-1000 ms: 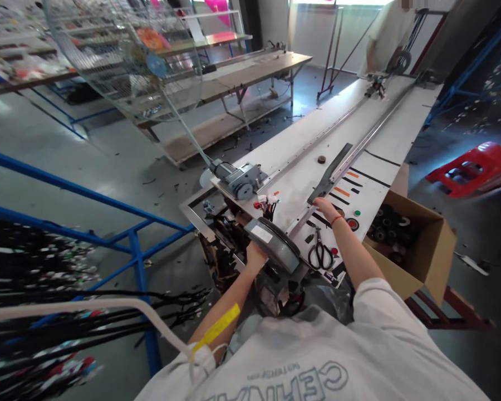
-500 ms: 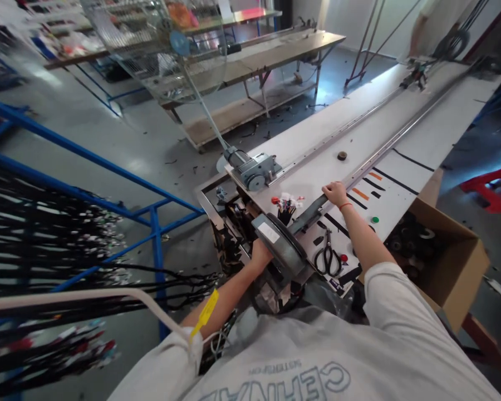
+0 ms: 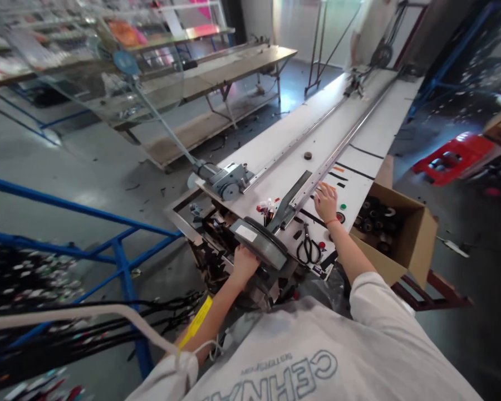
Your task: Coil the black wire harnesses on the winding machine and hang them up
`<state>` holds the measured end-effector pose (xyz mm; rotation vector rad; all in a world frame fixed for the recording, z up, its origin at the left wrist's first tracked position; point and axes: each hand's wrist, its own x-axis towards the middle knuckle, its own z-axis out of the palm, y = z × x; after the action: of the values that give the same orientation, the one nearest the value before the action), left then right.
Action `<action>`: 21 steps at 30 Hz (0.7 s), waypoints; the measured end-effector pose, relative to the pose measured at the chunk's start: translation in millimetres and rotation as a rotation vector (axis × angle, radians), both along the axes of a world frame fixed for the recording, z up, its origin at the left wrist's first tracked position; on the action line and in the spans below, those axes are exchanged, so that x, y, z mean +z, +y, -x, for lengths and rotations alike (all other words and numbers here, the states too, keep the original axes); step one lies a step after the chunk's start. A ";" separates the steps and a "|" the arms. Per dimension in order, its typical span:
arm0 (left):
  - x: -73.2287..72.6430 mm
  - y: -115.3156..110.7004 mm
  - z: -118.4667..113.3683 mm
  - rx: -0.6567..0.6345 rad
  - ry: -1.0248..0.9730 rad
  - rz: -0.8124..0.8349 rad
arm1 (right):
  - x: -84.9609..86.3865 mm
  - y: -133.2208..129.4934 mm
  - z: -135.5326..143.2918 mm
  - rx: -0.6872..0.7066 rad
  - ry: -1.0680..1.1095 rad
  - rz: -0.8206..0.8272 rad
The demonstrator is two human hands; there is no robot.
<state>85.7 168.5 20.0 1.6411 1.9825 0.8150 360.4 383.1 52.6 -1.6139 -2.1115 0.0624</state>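
My left hand is against the near side of a grey rounded housing with a black rim and a white label; its fingers are partly hidden there. From this housing a flat dark grey lever reaches up along the metal rail. My right hand is off the lever, fingers stretched out, over the white table beside the rail. Its fingertips are at an orange strip; whether they touch it I cannot tell. Black-handled scissors lie nearer me. A bundle of wires lies left of the lever.
A grey motor unit sits at the table's left end. A tape roll lies between the rails. An open cardboard box with dark rolls stands right. A red plastic stool is beyond. Blue racks with black cables stand left.
My right hand has let go of the lever's end and moved over to the orange strip on the table. My left hand stays at the housing. The whole view has swung to the right.
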 end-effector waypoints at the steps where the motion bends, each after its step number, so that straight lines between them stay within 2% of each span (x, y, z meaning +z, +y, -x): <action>1: 0.8 -10.7 3.1 0.028 0.004 -0.008 | -6.5 -7.8 -19.4 -0.135 -0.006 0.091; 3: -3.1 -38.0 12.5 0.119 -0.022 0.010 | -18.3 -18.9 -52.5 -0.337 0.004 0.297; 4: -7.3 -53.1 18.1 0.168 -0.066 0.065 | -22.9 -22.1 -64.5 -0.378 0.013 0.385; 6: -17.1 -82.0 28.8 0.213 -0.170 0.215 | -28.9 -24.2 -78.6 -0.386 0.035 0.501; 9: -26.2 -111.4 38.3 0.219 -0.258 0.241 | -31.9 -20.6 -82.9 -0.401 0.091 0.559; 12: -24.2 -119.5 41.1 0.199 -0.249 0.218 | -33.2 -16.7 -82.1 -0.415 0.123 0.577; 16: -18.1 -116.0 44.4 0.182 -0.209 0.240 | -36.6 -18.1 -82.3 -0.445 0.109 0.580; 21: -20.9 -124.6 46.8 0.198 -0.219 0.245 | -32.8 -14.6 -81.0 -0.467 0.083 0.600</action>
<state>38.8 43.9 -1.0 1.1811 2.0175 0.7511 441.4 368.5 19.8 -2.3598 -1.6837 0.6442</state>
